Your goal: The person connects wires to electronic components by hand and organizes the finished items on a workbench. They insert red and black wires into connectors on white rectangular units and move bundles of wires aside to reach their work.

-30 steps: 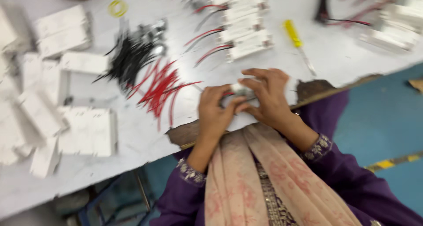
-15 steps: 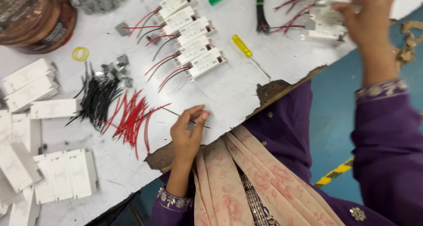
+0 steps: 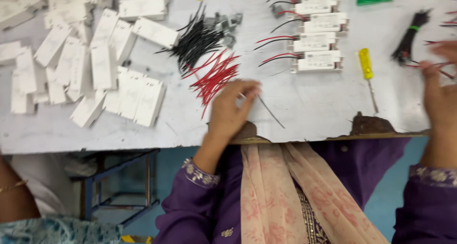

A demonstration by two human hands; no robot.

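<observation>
Loose black wire (image 3: 269, 110) lies near table (image 3: 309, 110) front edge. Left hand (image 3: 231, 111) palm-down, fingers (image 3: 248, 92) curled together, pinching its end beside red wires (image 3: 215, 76). Right hand (image 3: 440, 89) at right edge, blurred, fingers gripping thin red-black leads (image 3: 431, 65).

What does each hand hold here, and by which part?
Left hand pinches a thin black wire by its upper end. Right hand touches red wires; the grip is too blurred to tell.
</observation>
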